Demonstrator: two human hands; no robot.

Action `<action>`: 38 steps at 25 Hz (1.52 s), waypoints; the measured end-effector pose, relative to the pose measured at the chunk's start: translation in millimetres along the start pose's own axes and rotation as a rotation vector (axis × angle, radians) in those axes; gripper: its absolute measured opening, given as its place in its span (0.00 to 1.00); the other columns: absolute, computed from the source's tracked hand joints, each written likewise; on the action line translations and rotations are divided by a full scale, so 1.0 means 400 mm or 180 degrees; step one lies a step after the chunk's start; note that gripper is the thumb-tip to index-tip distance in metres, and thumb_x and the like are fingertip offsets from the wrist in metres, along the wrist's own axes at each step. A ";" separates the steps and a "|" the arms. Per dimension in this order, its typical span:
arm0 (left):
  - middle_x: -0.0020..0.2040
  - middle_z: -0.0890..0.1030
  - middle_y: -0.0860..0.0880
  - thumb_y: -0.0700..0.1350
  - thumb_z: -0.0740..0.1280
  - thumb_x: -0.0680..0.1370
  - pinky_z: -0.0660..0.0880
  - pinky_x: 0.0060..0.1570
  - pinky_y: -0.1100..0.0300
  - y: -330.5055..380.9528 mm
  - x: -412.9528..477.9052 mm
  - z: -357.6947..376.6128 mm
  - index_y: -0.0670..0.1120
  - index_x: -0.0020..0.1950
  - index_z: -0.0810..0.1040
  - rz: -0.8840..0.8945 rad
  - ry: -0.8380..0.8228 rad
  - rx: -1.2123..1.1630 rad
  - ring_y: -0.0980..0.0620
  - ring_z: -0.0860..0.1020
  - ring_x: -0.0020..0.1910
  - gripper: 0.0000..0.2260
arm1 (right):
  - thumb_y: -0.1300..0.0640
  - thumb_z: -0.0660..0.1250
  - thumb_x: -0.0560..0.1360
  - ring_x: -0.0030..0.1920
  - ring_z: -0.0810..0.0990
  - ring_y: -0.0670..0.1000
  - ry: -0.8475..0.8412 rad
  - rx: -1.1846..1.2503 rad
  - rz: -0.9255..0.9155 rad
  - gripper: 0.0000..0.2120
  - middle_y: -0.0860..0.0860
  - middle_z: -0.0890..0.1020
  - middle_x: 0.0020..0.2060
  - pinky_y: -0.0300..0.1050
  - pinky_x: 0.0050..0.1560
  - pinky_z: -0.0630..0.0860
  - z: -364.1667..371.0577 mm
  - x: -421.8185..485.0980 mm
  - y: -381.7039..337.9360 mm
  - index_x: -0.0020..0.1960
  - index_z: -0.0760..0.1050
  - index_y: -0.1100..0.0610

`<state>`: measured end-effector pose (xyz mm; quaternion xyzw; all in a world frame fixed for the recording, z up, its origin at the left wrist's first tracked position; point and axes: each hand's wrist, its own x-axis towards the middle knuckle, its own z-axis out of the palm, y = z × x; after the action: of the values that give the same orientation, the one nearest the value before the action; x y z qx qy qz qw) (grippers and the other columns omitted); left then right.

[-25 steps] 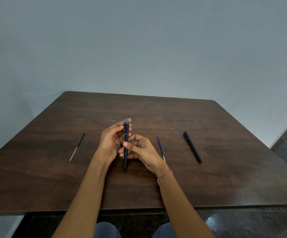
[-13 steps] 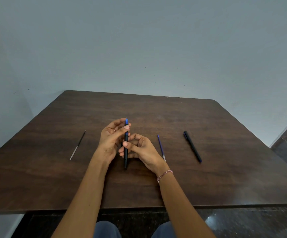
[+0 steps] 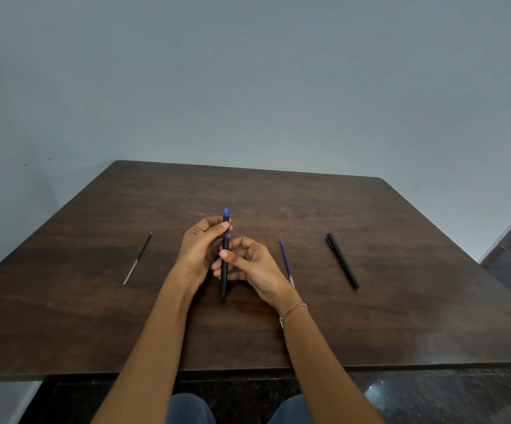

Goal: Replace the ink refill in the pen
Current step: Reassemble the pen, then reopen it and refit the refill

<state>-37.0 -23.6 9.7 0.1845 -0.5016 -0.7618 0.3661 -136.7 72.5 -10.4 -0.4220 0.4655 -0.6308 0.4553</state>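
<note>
dim, even light | soft shadows | wide-angle edge warp | sharp

left hand, right hand, both gripping

Plain room of unclear kind: dark wooden table against bare grey wall, polished stone floor.

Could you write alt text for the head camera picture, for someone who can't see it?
Two bare hands hold a black pen with a blue tip upright over a dark wooden table, left hand near the top, right hand lower. On the table lie a thin dark refill at left, and a blue refill and another black pen at right.
</note>
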 end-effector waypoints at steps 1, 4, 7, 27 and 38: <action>0.36 0.80 0.50 0.43 0.70 0.71 0.69 0.19 0.67 0.001 0.000 0.000 0.45 0.45 0.79 0.0035 0.0088 -0.0005 0.56 0.74 0.23 0.05 | 0.59 0.70 0.74 0.41 0.85 0.53 -0.0004 -0.0008 0.0015 0.09 0.56 0.85 0.41 0.45 0.44 0.82 0.000 0.000 -0.001 0.53 0.75 0.58; 0.36 0.82 0.52 0.44 0.73 0.66 0.75 0.30 0.66 0.006 0.001 0.000 0.48 0.44 0.79 0.0150 0.0386 0.0085 0.58 0.78 0.31 0.08 | 0.59 0.70 0.74 0.41 0.85 0.52 -0.0022 -0.0040 0.0045 0.10 0.56 0.85 0.40 0.44 0.42 0.81 0.001 -0.002 -0.004 0.54 0.75 0.59; 0.35 0.83 0.54 0.42 0.72 0.69 0.76 0.34 0.66 0.006 0.001 -0.004 0.49 0.44 0.79 0.0260 0.0579 0.0084 0.59 0.79 0.33 0.06 | 0.60 0.70 0.74 0.40 0.85 0.53 0.0001 -0.0032 0.0040 0.12 0.56 0.85 0.40 0.43 0.40 0.81 0.004 -0.004 -0.006 0.56 0.74 0.57; 0.36 0.82 0.55 0.42 0.71 0.74 0.74 0.31 0.68 0.025 -0.006 -0.023 0.49 0.44 0.79 0.0776 0.1603 -0.0482 0.61 0.77 0.32 0.04 | 0.63 0.70 0.74 0.36 0.84 0.51 -0.0043 -0.0167 -0.0039 0.15 0.55 0.85 0.37 0.43 0.40 0.81 0.012 -0.008 -0.010 0.59 0.74 0.55; 0.43 0.82 0.52 0.50 0.73 0.71 0.70 0.39 0.58 -0.033 0.003 -0.050 0.50 0.45 0.80 0.0587 0.2010 0.4136 0.49 0.79 0.45 0.07 | 0.61 0.73 0.71 0.37 0.85 0.50 0.0344 0.0049 -0.0259 0.05 0.55 0.86 0.39 0.41 0.39 0.81 0.005 -0.008 -0.013 0.45 0.80 0.54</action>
<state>-29.7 -34.1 -10.6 0.5327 -0.7366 -0.1867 0.3727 -135.0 76.0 -5.2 -0.4024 0.4670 -0.6742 0.4067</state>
